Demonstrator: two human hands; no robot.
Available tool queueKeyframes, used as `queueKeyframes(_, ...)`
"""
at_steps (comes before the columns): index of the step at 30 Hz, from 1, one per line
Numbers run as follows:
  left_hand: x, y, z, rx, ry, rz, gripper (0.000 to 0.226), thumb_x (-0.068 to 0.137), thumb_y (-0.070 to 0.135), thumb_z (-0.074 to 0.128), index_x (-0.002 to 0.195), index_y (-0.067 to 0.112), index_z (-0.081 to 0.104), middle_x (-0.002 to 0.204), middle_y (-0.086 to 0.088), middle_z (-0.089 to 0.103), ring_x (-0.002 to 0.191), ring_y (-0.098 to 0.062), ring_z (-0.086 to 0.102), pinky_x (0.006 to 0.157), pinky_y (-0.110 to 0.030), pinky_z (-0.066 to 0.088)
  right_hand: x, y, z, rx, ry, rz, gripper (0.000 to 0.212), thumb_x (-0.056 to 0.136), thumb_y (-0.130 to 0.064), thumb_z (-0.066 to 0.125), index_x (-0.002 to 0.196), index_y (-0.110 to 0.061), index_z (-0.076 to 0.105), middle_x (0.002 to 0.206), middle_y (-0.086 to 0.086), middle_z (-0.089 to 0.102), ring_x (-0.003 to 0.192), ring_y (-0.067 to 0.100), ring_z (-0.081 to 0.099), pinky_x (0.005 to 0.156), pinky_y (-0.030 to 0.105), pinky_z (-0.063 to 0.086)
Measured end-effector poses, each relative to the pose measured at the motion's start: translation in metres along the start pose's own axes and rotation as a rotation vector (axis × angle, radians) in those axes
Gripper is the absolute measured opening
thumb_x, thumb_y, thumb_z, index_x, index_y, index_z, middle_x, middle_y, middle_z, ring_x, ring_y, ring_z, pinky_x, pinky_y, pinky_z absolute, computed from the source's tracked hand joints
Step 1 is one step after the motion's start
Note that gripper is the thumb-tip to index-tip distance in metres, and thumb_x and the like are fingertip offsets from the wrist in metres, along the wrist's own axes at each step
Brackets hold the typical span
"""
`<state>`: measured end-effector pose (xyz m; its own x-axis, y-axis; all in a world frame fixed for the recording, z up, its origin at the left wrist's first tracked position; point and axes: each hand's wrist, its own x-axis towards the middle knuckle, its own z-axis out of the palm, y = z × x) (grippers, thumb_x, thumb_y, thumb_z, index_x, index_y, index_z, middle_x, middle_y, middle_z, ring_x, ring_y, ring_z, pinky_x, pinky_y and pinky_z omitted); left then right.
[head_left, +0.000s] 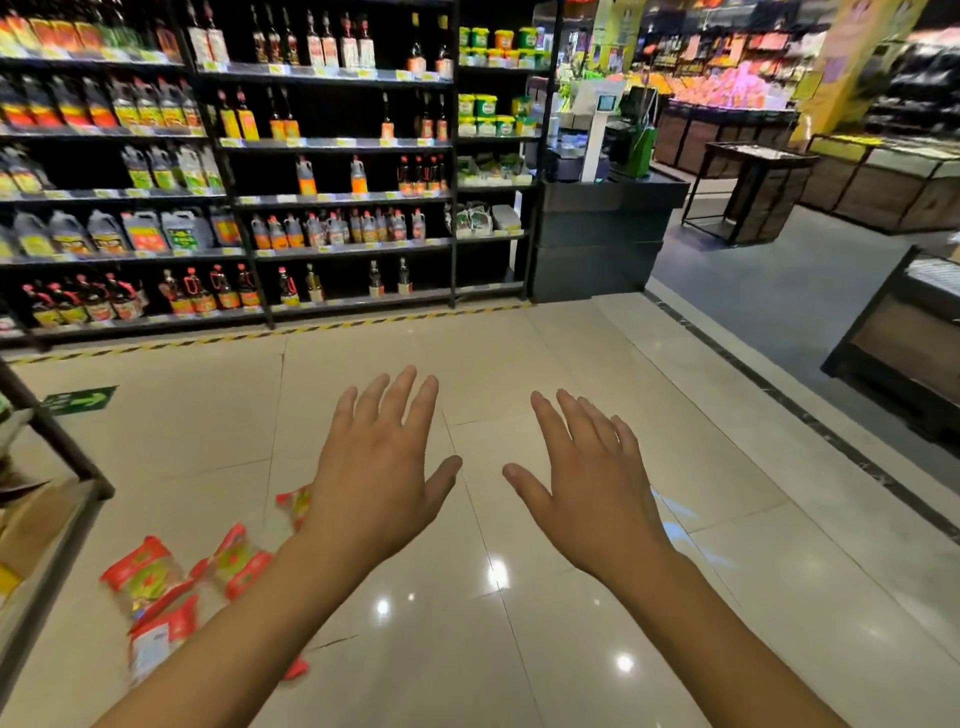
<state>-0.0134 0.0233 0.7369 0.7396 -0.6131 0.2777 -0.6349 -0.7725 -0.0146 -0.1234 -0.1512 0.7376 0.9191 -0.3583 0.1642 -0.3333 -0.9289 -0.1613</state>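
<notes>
— Packets (150, 577): position?
— Found strewn on the floor (519, 374), low and left, beside and under the left forearm, back toward the body from the fingers (405, 405).
— Hands?
— Noted left hand (374, 467) and right hand (587, 488) held out flat, palms down, fingers spread, gripping nothing.
— Nearer?
— Left hand; right hand well apart.
— Lie?
— Turned every which way. Blurred; could not tell long axes or facing. Judged the reach down, left and back.
</notes>
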Motion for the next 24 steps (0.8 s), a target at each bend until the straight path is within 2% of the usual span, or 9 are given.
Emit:
queueKeyframes(5, 0.057, -0.021, 0.017, 0.012, -0.023, -0.058, 0.081, 0.095, 0.063, 0.043, 0.159, 0.017, 0.025, 0.165, -0.010, 0.028, 0.151, -0.032, 0.028, 0.124, -0.052, 0.021, 0.076, 0.005, 0.018, 0.031, -0.025, -0.053, 0.089, 0.084, -0.074, 0.003, 0.161, -0.029, 0.009, 0.169, 0.002, 0.015, 0.155, 0.023, 0.012, 0.126, 0.045, 0.009)
queueKeyframes(9, 0.100, -0.046, 0.038, 0.044, -0.038, -0.167, 0.083, 0.097, 0.066, 0.035, 0.162, 0.022, 0.007, 0.170, -0.005, 0.010, 0.157, -0.028, 0.010, 0.127, -0.048, 0.010, 0.147, 0.003, 0.040, 0.102, -0.072, -0.159, 0.074, 0.099, -0.066, 0.030, 0.161, -0.031, 0.007, 0.170, -0.001, 0.010, 0.156, 0.018, 0.007, 0.127, 0.042, 0.005)
queueKeyframes(14, 0.159, -0.085, 0.053, 0.114, -0.057, -0.336, 0.083, 0.099, 0.065, 0.031, 0.162, 0.023, -0.003, 0.171, -0.003, 0.001, 0.157, -0.027, 0.004, 0.128, -0.046, 0.005, 0.251, -0.012, 0.068, 0.170, -0.114, -0.318, 0.074, 0.100, -0.065, 0.031, 0.161, -0.032, 0.005, 0.170, -0.002, 0.008, 0.156, 0.017, 0.005, 0.127, 0.041, 0.004)
queueKeyframes(16, 0.181, -0.101, 0.057, 0.149, -0.083, -0.418, 0.084, 0.098, 0.066, 0.033, 0.162, 0.022, -0.001, 0.171, -0.004, 0.003, 0.157, -0.027, 0.007, 0.128, -0.046, 0.008, 0.295, -0.020, 0.076, 0.189, -0.130, -0.385, 0.074, 0.100, -0.064, 0.031, 0.161, -0.032, 0.004, 0.170, -0.002, 0.008, 0.156, 0.017, 0.005, 0.127, 0.041, 0.005)
queueKeyframes(19, 0.199, -0.122, 0.060, 0.197, -0.094, -0.520, 0.084, 0.096, 0.065, 0.039, 0.161, 0.020, 0.014, 0.169, -0.007, 0.019, 0.154, -0.030, 0.019, 0.126, -0.049, 0.017, 0.350, -0.037, 0.089, 0.210, -0.165, -0.493, 0.074, 0.100, -0.063, 0.033, 0.161, -0.030, 0.007, 0.169, -0.001, 0.011, 0.155, 0.018, 0.008, 0.126, 0.041, 0.008)
queueKeyframes(24, 0.200, -0.157, 0.072, 0.224, -0.155, -0.717, 0.082, 0.095, 0.063, 0.045, 0.160, 0.020, 0.019, 0.168, -0.006, 0.022, 0.154, -0.030, 0.019, 0.126, -0.049, 0.015, 0.413, -0.084, 0.121, 0.255, -0.238, -0.651, 0.074, 0.100, -0.062, 0.034, 0.161, -0.029, 0.010, 0.169, 0.001, 0.014, 0.155, 0.019, 0.012, 0.125, 0.041, 0.009)
